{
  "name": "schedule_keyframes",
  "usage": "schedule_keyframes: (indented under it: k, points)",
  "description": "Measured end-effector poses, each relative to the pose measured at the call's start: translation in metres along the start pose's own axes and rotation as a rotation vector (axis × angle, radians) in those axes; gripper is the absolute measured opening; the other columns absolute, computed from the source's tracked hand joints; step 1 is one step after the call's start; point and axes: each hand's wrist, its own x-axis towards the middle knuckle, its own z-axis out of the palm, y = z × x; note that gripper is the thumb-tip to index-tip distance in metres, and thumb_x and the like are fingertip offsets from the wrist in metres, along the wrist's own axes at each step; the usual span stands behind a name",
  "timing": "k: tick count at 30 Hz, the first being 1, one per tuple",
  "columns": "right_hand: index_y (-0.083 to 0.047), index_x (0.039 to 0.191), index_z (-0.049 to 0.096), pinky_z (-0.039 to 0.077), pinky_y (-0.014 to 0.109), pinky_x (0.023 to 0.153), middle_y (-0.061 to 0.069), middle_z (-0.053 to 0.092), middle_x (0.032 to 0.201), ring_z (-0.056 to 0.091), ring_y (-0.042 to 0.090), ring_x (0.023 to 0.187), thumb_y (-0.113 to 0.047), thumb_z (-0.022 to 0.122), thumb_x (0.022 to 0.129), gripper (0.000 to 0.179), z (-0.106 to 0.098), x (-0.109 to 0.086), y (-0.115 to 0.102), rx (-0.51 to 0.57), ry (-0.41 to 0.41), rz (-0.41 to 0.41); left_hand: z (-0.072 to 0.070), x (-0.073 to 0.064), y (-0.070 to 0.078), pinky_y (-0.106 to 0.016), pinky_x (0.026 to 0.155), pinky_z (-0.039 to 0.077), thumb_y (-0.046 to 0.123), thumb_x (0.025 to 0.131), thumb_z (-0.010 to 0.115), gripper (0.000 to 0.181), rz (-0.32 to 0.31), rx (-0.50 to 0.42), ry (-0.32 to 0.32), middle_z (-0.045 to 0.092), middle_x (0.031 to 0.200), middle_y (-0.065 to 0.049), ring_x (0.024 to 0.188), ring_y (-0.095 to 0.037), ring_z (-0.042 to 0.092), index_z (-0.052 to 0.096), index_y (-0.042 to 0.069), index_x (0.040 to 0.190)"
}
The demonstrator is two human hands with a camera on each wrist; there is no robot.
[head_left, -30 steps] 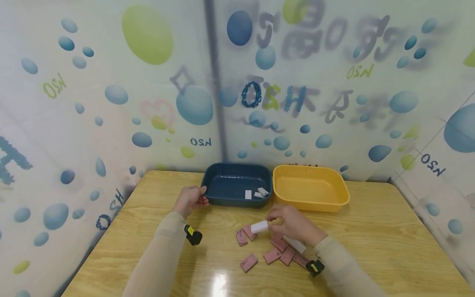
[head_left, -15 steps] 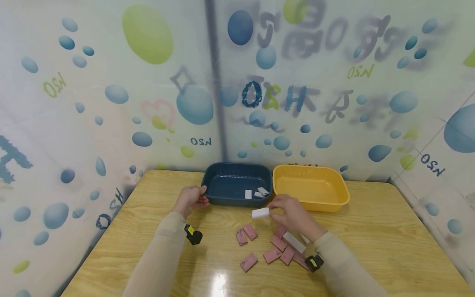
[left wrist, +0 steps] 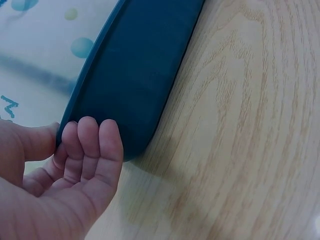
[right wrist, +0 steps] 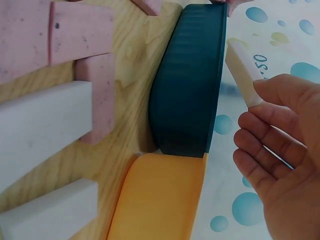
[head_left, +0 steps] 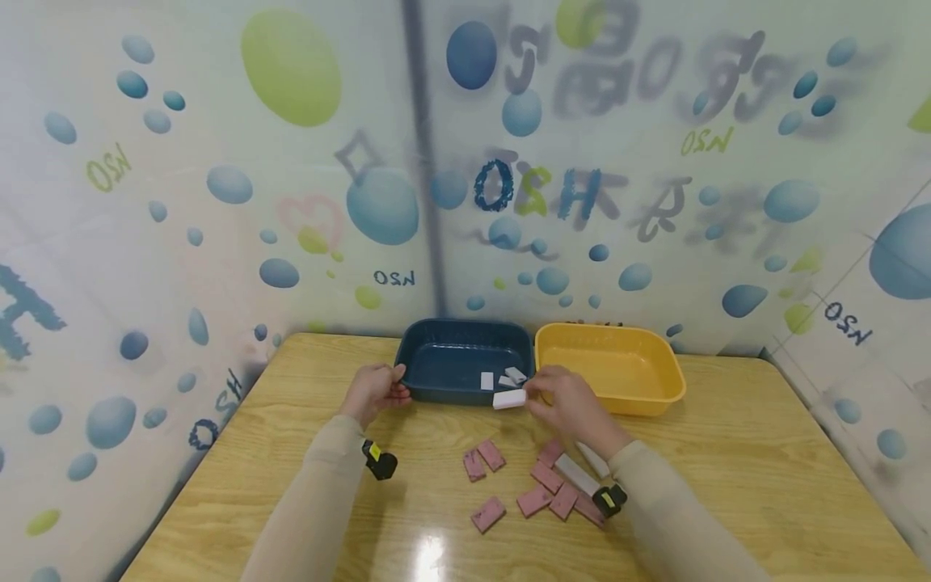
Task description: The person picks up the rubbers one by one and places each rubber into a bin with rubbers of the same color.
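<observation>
My left hand (head_left: 374,393) grips the left end of the dark blue bin (head_left: 444,394); in the left wrist view its thumb is at the rim and its fingers curl against the outer wall. Between thumb and forefinger my right hand (head_left: 570,402) pinches one end of a white block (head_left: 509,399), held over the bin's front rim near its right corner. The right wrist view shows this white block (right wrist: 242,72) higher than the rim, the other fingers loosely bent. Several small white blocks (head_left: 486,381) lie inside the blue bin.
A yellow bin (head_left: 611,402) stands right beside the blue one. On the wooden table (head_left: 749,469) lie several pink blocks (head_left: 488,514), mostly grouped below my right forearm, with two white blocks (head_left: 577,474) among them. A patterned curtain (head_left: 618,242) rises behind the table.
My right hand has lifted the white block from above the pink blocks and carried it away from me to the blue bin's front rim. The left hand stays at the bin.
</observation>
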Motion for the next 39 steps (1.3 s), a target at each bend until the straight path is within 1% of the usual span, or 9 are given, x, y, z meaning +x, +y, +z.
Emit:
schedule_keyframes:
  k: [6, 10, 17, 21, 27, 35, 39]
  points:
    - [-0.005, 0.096, 0.078, 0.056, 0.041, 0.082, 0.004, 0.067, 0.093, 0.06, 0.02, 0.085, -0.012, 0.079, 0.089, 0.01, -0.003, 0.011, 0.0, -0.053, -0.037, 0.04, -0.001, 0.001, 0.0, -0.035, 0.079, 0.06, 0.014, 0.109, 0.051, 0.022, -0.005, -0.005, -0.001, 0.056, 0.081, -0.008, 0.073, -0.02, 0.061, 0.055, -0.007, 0.111]
    - [-0.003, 0.101, 0.078, 0.057, 0.042, 0.084, 0.006, 0.068, 0.096, 0.061, 0.022, 0.087, -0.012, 0.078, 0.09, 0.014, -0.002, 0.018, 0.002, -0.053, -0.059, 0.064, -0.002, 0.001, 0.001, -0.035, 0.079, 0.06, 0.014, 0.109, 0.05, 0.022, 0.004, -0.004, -0.003, 0.056, 0.08, -0.008, 0.073, -0.019, 0.061, 0.055, -0.007, 0.11]
    - [0.0, 0.1, 0.077, 0.056, 0.045, 0.085, 0.011, 0.068, 0.095, 0.062, 0.029, 0.087, -0.01, 0.076, 0.091, 0.013, -0.002, 0.029, 0.008, -0.066, -0.066, 0.085, -0.002, 0.001, 0.001, -0.033, 0.076, 0.06, 0.014, 0.109, 0.051, 0.022, 0.007, -0.008, -0.004, 0.056, 0.079, -0.007, 0.072, -0.019, 0.061, 0.056, -0.007, 0.108]
    - [-0.001, 0.104, 0.078, 0.056, 0.044, 0.087, 0.011, 0.068, 0.098, 0.061, 0.027, 0.088, -0.012, 0.075, 0.093, 0.016, -0.001, 0.034, 0.01, -0.089, -0.092, 0.106, -0.002, 0.001, 0.0, -0.032, 0.075, 0.06, 0.014, 0.109, 0.051, 0.021, 0.005, -0.011, -0.003, 0.057, 0.078, -0.007, 0.071, -0.019, 0.061, 0.056, -0.007, 0.107]
    - [-0.001, 0.107, 0.078, 0.056, 0.044, 0.091, 0.011, 0.069, 0.1, 0.062, 0.026, 0.09, -0.014, 0.075, 0.094, 0.019, 0.002, 0.043, 0.012, -0.115, -0.103, 0.135, -0.002, 0.002, 0.0, -0.033, 0.074, 0.061, 0.013, 0.109, 0.052, 0.021, 0.011, -0.005, 0.0, 0.057, 0.077, -0.007, 0.07, -0.019, 0.062, 0.056, -0.007, 0.107]
    - [-0.001, 0.112, 0.077, 0.054, 0.045, 0.094, 0.011, 0.067, 0.102, 0.06, 0.027, 0.094, -0.016, 0.072, 0.097, 0.022, 0.005, 0.056, 0.016, -0.154, -0.17, 0.187, -0.001, 0.0, 0.001, -0.036, 0.078, 0.061, 0.013, 0.108, 0.052, 0.02, 0.009, -0.004, 0.005, 0.057, 0.077, -0.007, 0.07, -0.019, 0.061, 0.057, -0.006, 0.106]
    - [-0.002, 0.111, 0.077, 0.054, 0.044, 0.092, 0.01, 0.066, 0.101, 0.059, 0.027, 0.094, -0.016, 0.071, 0.097, 0.021, 0.01, 0.061, 0.02, -0.19, -0.188, 0.201, -0.001, -0.001, 0.001, -0.037, 0.08, 0.061, 0.013, 0.108, 0.052, 0.021, 0.013, -0.002, 0.004, 0.057, 0.076, -0.007, 0.069, -0.019, 0.062, 0.057, -0.007, 0.107]
